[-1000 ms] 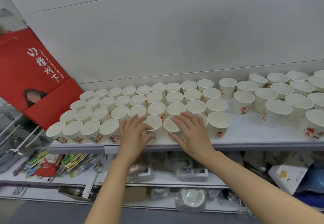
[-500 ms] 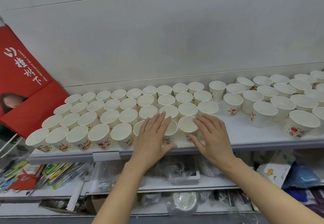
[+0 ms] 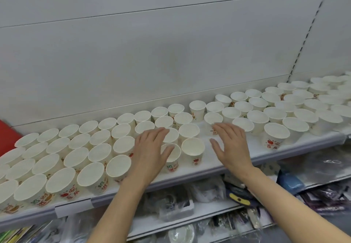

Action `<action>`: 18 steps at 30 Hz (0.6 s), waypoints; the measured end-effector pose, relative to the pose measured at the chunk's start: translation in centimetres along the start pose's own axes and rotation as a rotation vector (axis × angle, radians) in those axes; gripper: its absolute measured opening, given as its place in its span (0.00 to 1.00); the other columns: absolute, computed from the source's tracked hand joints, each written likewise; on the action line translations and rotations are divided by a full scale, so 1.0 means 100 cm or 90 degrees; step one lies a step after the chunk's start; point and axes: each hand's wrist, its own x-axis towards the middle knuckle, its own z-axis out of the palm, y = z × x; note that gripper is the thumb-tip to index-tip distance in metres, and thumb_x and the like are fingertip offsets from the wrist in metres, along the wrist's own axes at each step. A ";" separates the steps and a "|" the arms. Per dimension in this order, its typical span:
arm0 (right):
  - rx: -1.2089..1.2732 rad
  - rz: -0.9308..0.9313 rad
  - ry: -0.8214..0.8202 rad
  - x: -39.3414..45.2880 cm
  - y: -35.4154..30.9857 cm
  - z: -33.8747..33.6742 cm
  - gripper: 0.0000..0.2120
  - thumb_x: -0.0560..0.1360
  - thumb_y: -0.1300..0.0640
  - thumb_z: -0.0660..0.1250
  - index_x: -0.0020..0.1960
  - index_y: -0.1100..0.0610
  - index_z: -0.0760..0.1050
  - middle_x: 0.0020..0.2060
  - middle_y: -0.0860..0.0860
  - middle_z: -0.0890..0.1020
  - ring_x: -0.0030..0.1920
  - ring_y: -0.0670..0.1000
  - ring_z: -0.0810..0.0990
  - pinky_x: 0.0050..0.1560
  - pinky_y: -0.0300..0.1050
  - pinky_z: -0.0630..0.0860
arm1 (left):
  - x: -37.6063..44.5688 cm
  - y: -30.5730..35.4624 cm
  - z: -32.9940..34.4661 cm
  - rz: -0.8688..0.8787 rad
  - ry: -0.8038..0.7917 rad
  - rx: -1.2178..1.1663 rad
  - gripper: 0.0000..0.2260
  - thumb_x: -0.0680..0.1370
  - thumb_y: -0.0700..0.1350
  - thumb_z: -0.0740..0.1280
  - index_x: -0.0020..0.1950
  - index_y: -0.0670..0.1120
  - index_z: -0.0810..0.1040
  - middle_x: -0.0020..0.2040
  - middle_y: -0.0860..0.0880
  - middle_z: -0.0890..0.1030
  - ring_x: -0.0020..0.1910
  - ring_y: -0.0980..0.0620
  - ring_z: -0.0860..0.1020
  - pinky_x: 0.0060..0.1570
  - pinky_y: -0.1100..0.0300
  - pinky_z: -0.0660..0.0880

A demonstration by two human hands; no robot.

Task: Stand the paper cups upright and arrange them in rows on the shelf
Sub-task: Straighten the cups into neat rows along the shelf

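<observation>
Straight, relaxed fingers point(image 3: 158, 133) of the left hand point(image 3: 150, 151) lie flat over white paper cups with red fruit print point(image 3: 121, 144), the thumb resting at the rim of a near-row cup point(image 3: 171, 157), grasping nothing. The right hand point(image 3: 230, 145), also released with fingers spread, hovers over a bare gap on the white metal shelf point(image 3: 209, 164), its fingertips close to a lone cup point(image 3: 212, 119); contact cannot be told. Left of the gap the upright cups stand in tight rows; right of it a looser cluster point(image 3: 275, 109) stretches to the far right. A red paper bag point(image 3: 7, 134) edges in at far left. Plastic-wrapped goods point(image 3: 180, 201) fill the lower shelf.
</observation>
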 end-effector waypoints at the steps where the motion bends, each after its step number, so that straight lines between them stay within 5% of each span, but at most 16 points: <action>1: -0.022 0.030 0.009 0.006 0.019 -0.005 0.18 0.74 0.51 0.62 0.61 0.58 0.77 0.57 0.53 0.80 0.58 0.55 0.74 0.58 0.51 0.67 | 0.013 0.010 0.003 0.010 -0.001 -0.007 0.20 0.76 0.57 0.66 0.67 0.53 0.75 0.66 0.53 0.76 0.64 0.48 0.72 0.62 0.52 0.64; 8: -0.027 0.103 -0.079 0.073 0.104 -0.009 0.10 0.69 0.60 0.74 0.50 0.55 0.82 0.44 0.52 0.85 0.49 0.61 0.78 0.51 0.54 0.68 | 0.114 0.092 0.046 0.100 -0.176 0.029 0.18 0.77 0.57 0.64 0.66 0.55 0.74 0.64 0.54 0.77 0.64 0.50 0.69 0.61 0.55 0.59; 11: 0.039 0.099 -0.173 0.100 0.120 0.004 0.06 0.71 0.57 0.71 0.48 0.52 0.83 0.41 0.50 0.85 0.46 0.58 0.77 0.49 0.51 0.68 | 0.136 0.114 0.066 0.120 -0.258 0.116 0.15 0.77 0.57 0.65 0.60 0.54 0.78 0.57 0.51 0.80 0.61 0.47 0.72 0.59 0.54 0.59; 15: 0.101 0.068 -0.260 0.127 0.126 0.023 0.06 0.73 0.54 0.69 0.48 0.50 0.84 0.43 0.46 0.85 0.48 0.54 0.76 0.51 0.47 0.66 | 0.130 0.111 0.076 0.085 -0.247 0.151 0.09 0.76 0.50 0.63 0.46 0.51 0.82 0.44 0.50 0.83 0.50 0.49 0.76 0.60 0.56 0.60; 18: 0.087 0.016 -0.347 0.141 0.122 0.042 0.05 0.73 0.50 0.68 0.46 0.47 0.83 0.43 0.47 0.85 0.51 0.54 0.76 0.54 0.47 0.67 | 0.117 0.106 0.069 0.084 -0.280 0.149 0.08 0.76 0.51 0.64 0.47 0.51 0.82 0.44 0.51 0.83 0.50 0.50 0.75 0.61 0.57 0.57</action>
